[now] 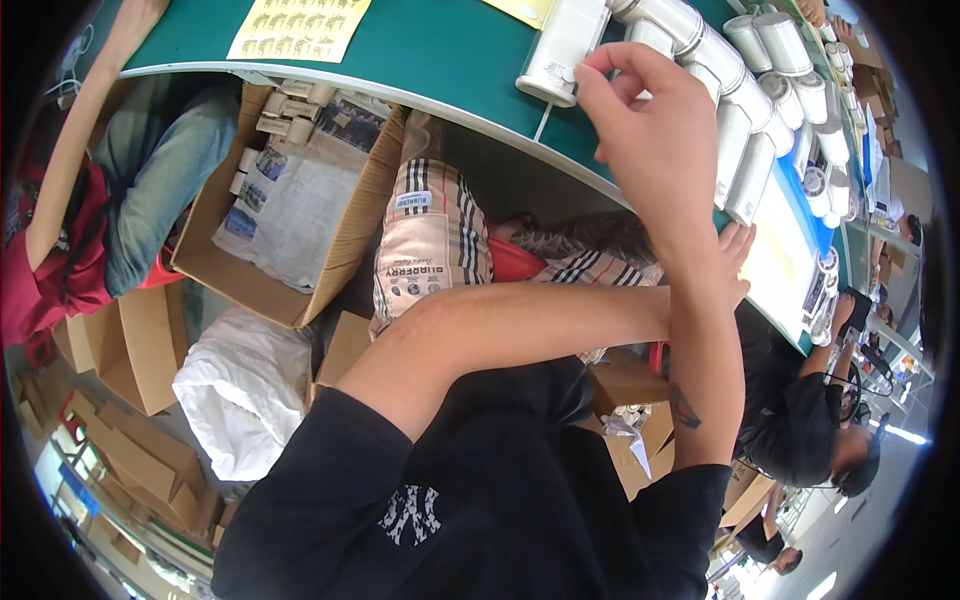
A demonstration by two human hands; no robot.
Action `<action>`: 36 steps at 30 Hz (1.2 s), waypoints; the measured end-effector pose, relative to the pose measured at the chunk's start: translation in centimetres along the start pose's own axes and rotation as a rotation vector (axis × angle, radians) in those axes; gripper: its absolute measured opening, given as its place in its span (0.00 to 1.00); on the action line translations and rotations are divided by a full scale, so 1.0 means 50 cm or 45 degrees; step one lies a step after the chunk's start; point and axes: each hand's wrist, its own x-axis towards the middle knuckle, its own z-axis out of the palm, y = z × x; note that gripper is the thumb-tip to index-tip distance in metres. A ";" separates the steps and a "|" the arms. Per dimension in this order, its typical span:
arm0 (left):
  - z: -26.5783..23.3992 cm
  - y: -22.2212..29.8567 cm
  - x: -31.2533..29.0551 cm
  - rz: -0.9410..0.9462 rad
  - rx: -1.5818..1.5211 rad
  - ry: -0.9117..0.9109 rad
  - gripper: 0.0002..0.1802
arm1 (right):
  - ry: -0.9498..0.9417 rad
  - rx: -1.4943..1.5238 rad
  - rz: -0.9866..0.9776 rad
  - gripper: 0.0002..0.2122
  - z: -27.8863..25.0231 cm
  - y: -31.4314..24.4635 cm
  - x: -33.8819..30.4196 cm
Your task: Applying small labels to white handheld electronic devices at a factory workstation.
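Observation:
My right hand (660, 130) is raised over the table edge, thumb and forefinger pinched on a small white round piece (569, 75). That piece is against the near end of a white cylinder (560, 50) lying on the green tabletop; whether it is stuck there I cannot tell. My left arm crosses in front of me and passes beneath my right forearm. Past it, part of my left hand (738, 252) shows at the table edge, fingers stretched out, near the end of another white cylinder (748, 180). The right forearm hides the rest of that hand.
Many white cylinders (735, 75) are heaped on the table's right. Yellow label sheets (298, 28) lie at the back left. Below the edge stand an open carton (345, 235) with cylinders and a checked cushion (430, 240). Other people sit left (70, 260) and right (800, 430).

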 end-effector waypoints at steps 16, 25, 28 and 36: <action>0.041 -0.014 0.015 -0.186 -0.394 -0.038 0.29 | 0.553 0.437 0.043 0.06 -0.317 0.191 -0.143; -0.063 0.000 0.023 0.039 -0.138 -0.215 0.30 | 0.370 0.407 0.455 0.05 -0.397 0.349 -0.241; -0.062 0.005 0.029 0.038 -0.091 -0.243 0.30 | 0.269 0.421 0.438 0.05 -0.390 0.365 -0.224; -0.066 0.015 0.041 0.047 -0.035 -0.327 0.30 | 0.084 0.339 0.528 0.06 -0.383 0.379 -0.200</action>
